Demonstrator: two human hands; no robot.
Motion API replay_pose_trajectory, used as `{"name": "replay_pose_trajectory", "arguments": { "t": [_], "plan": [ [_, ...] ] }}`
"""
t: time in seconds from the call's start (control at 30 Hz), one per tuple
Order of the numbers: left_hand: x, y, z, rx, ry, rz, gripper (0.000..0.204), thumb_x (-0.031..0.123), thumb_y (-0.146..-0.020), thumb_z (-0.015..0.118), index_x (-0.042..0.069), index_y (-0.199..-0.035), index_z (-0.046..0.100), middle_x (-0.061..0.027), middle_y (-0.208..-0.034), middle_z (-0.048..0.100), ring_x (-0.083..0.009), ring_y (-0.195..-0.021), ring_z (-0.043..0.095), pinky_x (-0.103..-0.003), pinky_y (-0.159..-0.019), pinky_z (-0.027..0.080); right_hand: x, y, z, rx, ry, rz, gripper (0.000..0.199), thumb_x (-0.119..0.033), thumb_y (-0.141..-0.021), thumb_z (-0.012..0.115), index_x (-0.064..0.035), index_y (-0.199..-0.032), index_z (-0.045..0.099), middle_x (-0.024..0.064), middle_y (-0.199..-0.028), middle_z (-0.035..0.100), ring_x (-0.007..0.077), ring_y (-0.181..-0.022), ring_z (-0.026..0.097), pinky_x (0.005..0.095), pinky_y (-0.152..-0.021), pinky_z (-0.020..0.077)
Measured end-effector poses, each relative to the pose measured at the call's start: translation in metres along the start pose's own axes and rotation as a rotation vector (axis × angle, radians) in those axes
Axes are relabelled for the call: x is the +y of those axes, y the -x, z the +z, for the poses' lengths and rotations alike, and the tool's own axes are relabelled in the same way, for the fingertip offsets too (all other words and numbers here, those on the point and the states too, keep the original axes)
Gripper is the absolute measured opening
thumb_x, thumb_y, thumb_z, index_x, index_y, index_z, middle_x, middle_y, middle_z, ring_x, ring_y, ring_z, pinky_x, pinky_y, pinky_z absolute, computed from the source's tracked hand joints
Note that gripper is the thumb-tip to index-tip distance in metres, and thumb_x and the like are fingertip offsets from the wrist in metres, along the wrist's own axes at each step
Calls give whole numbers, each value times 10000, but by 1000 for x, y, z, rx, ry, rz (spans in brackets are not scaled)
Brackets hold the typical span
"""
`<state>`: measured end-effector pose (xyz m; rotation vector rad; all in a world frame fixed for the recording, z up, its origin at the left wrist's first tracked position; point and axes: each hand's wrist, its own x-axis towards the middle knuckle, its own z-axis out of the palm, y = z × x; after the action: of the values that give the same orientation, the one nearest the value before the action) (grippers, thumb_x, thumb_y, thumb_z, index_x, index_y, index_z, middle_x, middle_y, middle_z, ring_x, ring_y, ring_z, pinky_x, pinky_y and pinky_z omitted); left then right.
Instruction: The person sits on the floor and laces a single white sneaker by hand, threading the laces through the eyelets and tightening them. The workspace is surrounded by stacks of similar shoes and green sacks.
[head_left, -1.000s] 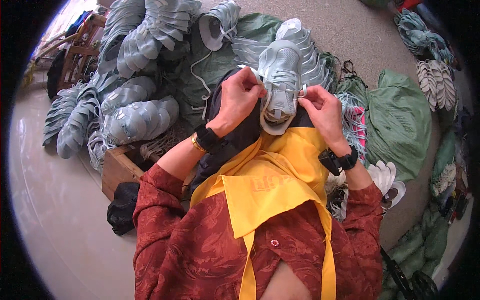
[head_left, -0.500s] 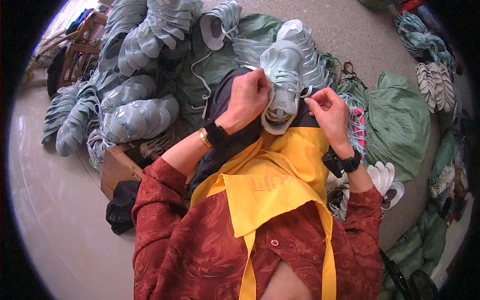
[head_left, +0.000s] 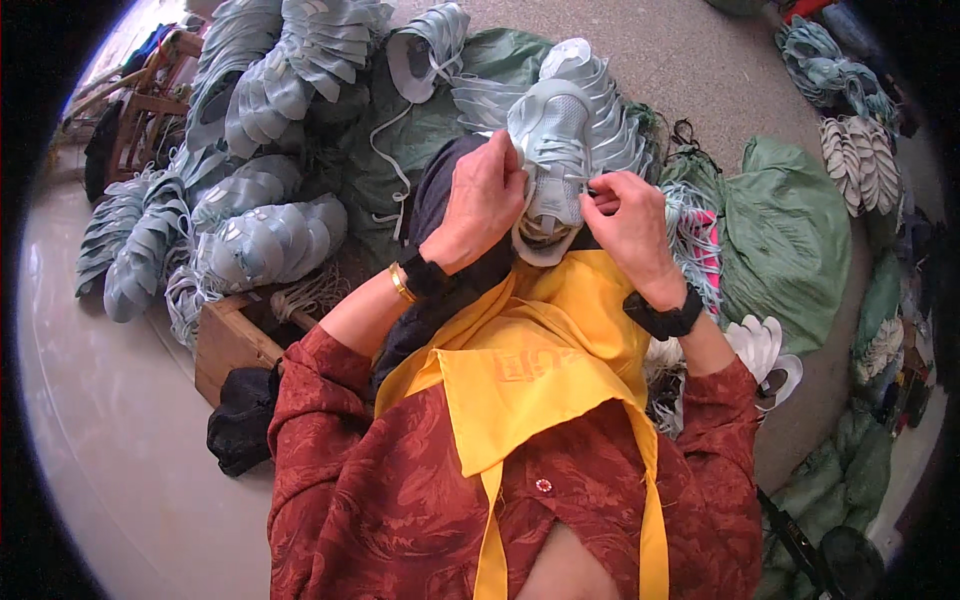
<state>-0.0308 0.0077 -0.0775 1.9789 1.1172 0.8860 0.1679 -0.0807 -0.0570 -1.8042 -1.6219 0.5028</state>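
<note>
A pale grey-blue shoe upper (head_left: 552,125) lies across my lap, its heel opening toward me and a white shoelace (head_left: 560,160) threaded through its eyelets. My left hand (head_left: 487,195) is closed at the upper's left edge; its curled fingers hide what they pinch. Against the right edge, my right hand (head_left: 632,225) pinches the lace by the eyelets, with thumb and fingertips together. Beyond my knees, a fanned stack of similar uppers (head_left: 615,110) rests beside the one on my lap.
Bundles of pale uppers (head_left: 270,240) are heaped at the left, by a wooden box (head_left: 235,345). A green sack (head_left: 785,240) lies on the right, near bundled laces (head_left: 690,225). More uppers (head_left: 860,165) lie at the far right. A yellow apron (head_left: 540,380) covers my lap.
My right hand has moved left and inward, from apart from the upper to its right edge. My left hand stays at the left edge. The view has shifted slightly.
</note>
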Motion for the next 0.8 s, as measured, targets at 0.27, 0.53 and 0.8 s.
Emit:
{"name": "replay_pose_trajectory", "arguments": {
  "t": [0.27, 0.53, 0.8],
  "plan": [
    [4, 5, 1, 12, -58, 10, 158, 21, -827, 678, 10, -902, 539, -138, -791, 583, -316, -718, 612, -409, -643, 484, -9, 2, 6, 24, 43, 22, 202, -14, -822, 681, 13, -1016, 631, 202, -870, 674, 399, -802, 684, 456, -715, 552],
    [-1, 8, 2, -12, -90, 94, 137, 58, -857, 671, 19, -935, 566, -165, -825, 601, -390, -759, 617, -462, -668, 492, -17, 4, 8, -76, 361, -231, 144, 32, -826, 638, -1, -957, 587, 209, -905, 664, 401, -858, 682, 466, -745, 558],
    [9, 18, -5, -91, -179, 178, 263, 74, -833, 665, -18, -1011, 494, -219, -931, 545, -404, -903, 568, -486, -789, 470, -20, -5, 3, -68, 463, -269, 103, -21, -859, 667, -13, -917, 582, 155, -911, 614, 365, -862, 655, 451, -714, 533]
  ]
}}
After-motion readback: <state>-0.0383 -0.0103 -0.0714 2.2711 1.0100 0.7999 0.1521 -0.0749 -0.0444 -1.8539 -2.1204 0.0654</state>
